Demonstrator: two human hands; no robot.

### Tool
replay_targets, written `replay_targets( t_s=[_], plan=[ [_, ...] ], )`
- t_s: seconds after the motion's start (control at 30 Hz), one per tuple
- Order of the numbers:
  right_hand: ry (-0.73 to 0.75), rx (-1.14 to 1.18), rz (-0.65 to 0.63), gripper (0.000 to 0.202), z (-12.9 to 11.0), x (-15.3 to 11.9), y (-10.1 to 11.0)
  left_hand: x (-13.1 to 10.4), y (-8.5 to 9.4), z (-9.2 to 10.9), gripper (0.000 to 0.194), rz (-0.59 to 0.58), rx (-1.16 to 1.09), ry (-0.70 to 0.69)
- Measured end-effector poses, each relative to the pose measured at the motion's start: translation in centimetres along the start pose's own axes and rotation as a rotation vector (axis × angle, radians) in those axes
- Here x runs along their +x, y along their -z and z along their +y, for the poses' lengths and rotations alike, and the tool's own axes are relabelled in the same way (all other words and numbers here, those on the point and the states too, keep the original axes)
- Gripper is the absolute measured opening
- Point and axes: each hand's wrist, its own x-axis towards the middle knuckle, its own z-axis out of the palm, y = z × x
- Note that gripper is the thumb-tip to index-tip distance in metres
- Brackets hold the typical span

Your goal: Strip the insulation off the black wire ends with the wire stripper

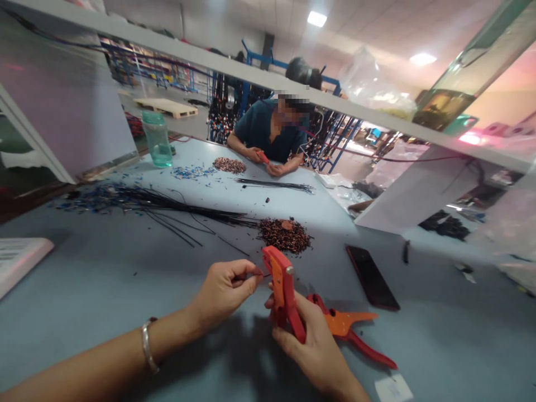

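Note:
My right hand (307, 340) is wrapped round a red and orange wire stripper (281, 287), held upright with its jaws at the top. Beside it, my left hand (230, 287) pinches a thin dark wire (267, 274) whose end points at the tool's jaw side. Whether the wire sits inside the jaws I cannot tell. Just beyond the stripper lies a heap of short black and copper-coloured pieces (288, 237). Long black wires (201, 212) spread leftward from that heap. Partly behind my right hand, a second red and orange wire stripper (347, 324) rests on the table.
A dark phone (372, 276) lies at right, a white label (392, 388) near the front. Across the table (104, 268) a person (272, 131) holds a red tool (262, 157). A green bottle (157, 139) stands at back left. A shelf beam (251, 78) crosses above; a panel (397, 192) stands right.

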Motion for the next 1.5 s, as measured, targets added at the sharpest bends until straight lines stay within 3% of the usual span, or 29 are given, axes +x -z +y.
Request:
replay_targets(
  t_s=[0.13,0.27,0.37,0.63,0.8,0.93,1.07,1.5],
  plan=[
    [0.156,-0.312,0.097,0.06,0.4,0.3,-0.5,0.2,0.1,-0.1,0.031,-0.042,-0.194,0.014],
    [0.255,-0.539,0.203,0.067,2.5,0.4,-0.8,0.5,0.0,-0.5,0.041,-0.067,-0.349,0.091],
    [0.272,-0.571,0.234,0.069,3.1,0.3,-0.7,0.6,0.0,-0.8,0.045,-0.104,-0.373,0.118],
    [0.174,-0.431,0.135,0.054,1.1,0.7,0.0,0.7,0.1,-1.0,0.026,-0.16,-0.237,0.088],
    [-0.003,-0.203,0.02,0.044,-0.7,1.0,1.3,0.6,0.0,0.4,0.026,-0.15,-0.083,0.022],
    [-0.08,0.097,-0.096,0.035,-0.1,0.9,1.7,0.1,-0.2,0.9,0.027,-0.116,0.052,-0.017],
    [-0.119,0.29,-0.121,0.038,1.0,0.5,1.4,-0.2,-0.3,0.8,0.026,-0.062,0.136,-0.069],
    [-0.111,0.142,-0.031,0.028,0.3,0.8,0.5,-0.2,-0.6,0.4,0.026,-0.049,0.254,-0.185]
  ],
)
